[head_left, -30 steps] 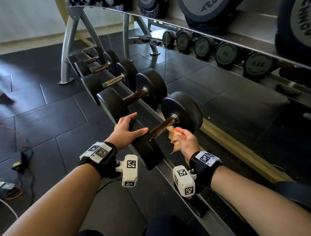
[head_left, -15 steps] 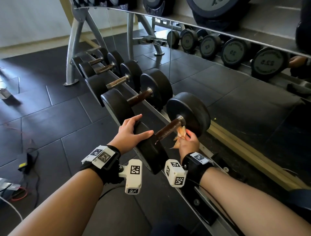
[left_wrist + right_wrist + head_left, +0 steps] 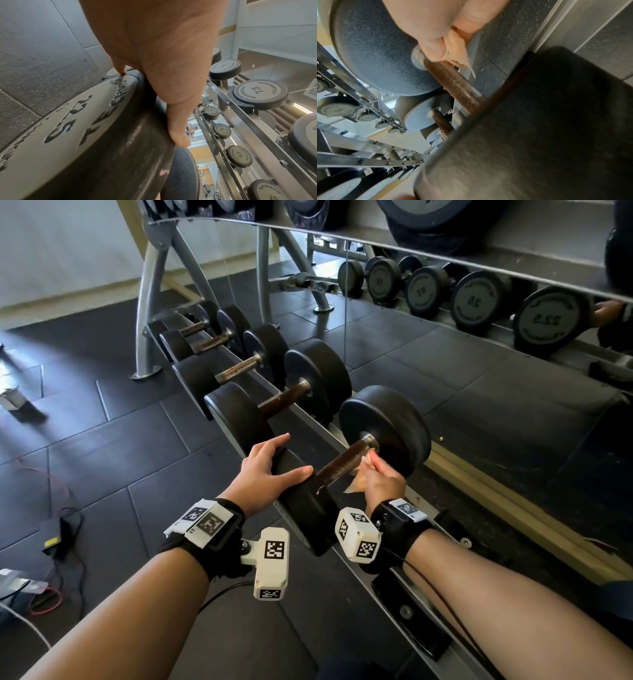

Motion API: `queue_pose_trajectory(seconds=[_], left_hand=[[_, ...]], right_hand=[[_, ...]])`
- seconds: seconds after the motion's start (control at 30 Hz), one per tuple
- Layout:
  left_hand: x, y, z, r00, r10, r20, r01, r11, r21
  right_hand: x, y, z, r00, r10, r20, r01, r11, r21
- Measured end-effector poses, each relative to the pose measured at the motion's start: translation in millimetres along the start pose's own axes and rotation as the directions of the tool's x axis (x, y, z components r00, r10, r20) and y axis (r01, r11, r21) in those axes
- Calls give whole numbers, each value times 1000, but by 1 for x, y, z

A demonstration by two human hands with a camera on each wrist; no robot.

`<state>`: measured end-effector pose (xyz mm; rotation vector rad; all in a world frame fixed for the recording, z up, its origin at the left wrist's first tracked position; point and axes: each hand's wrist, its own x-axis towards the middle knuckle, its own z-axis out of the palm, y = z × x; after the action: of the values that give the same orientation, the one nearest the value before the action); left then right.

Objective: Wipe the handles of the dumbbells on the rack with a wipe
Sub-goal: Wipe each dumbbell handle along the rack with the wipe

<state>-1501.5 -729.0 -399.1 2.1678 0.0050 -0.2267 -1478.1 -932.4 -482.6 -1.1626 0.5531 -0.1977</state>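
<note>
Right hand pinches the wipe against the nearest dumbbell's handle, up by the far weight. Left hand rests flat on the near weight. Four other handles look untouched, probably.

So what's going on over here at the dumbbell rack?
A person is cleaning the nearest dumbbell's handle. Their right hand grips a wipe against the far end of the handle, next to the far weight head. Their left hand rests on the near weight head. The other dumbbells sit on the rack.
</note>
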Motion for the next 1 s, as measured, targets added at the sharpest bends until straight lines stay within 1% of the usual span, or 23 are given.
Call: queue_pose_trajectory(seconds=[0.07,0.17,0.23,0.27,0.3,0.33,0.4,0.43,0.47,0.53,0.63,0.67,0.77,0.83,0.87,0.93,0.97,1.0], left_hand=[[0,0,0,1000,2,-1,-2,1000,1],[-1,0,0,1000,8,-2,-8,1000,0],[0,0,0,1000,9,-1,-9,1000,3],[0,0,1,1000,8,0,-8,1000,6],[0,-1,1,1000,10,0,-10,1000,9],[0,-1,1,1000,15,-3,-15,1000,10],[0,-2,1,1000,21,-13,-21,1000,3],[0,-2,1,1000,22,-16,-22,1000,1],[0,-2,1,1000,23,-14,-23,1000,1],[0,-3,1,1000,28,-7,-28,1000,3],[1,-4,1,1000,27,-2,-27,1000,7],[1,-4,1,1000,28,-3,-28,1000,8],[1,-5,1,999,32,-4,-32,999,8],[2,-5,2,999,34,-4,-34,999,8],[2,-5,2,999,37,-7,-36,999,8],[2,-6,1,999,37,-9,-36,999,4],[2,-6,1,999,35,-10,-35,999,3],[2,-6,1,999,34,-9,-34,999,1]], right_hand=[[-9,7,2,998,17,54,-14,999,-45],[-28,18,-1,982,55,178,-31,990,-135],[-32,21,-7,962,62,264,-10,981,-193],[-32,19,-11,958,55,283,5,978,-206],[-30,16,-14,959,40,280,20,978,-207],[-27,12,-17,969,16,248,36,978,-205],[-18,2,-18,990,-51,131,77,977,-198],[-15,-1,-17,993,-78,94,96,975,-198],[-13,-2,-14,992,-92,86,107,975,-194],[-16,1,-6,991,-63,115,83,979,-185],[-29,18,1,982,61,179,-31,986,-165],[-35,22,0,974,74,216,-34,982,-185],[-42,22,-9,940,79,332,22,957,-290],[-37,11,-18,928,83,363,18,964,-266],[-33,5,-22,941,69,332,10,973,-232],[-21,-3,-26,983,-28,183,60,983,-173],[-15,-6,-26,989,-88,118,104,984,-144],[-12,-8,-23,989,-122,80,132,983,-129]])
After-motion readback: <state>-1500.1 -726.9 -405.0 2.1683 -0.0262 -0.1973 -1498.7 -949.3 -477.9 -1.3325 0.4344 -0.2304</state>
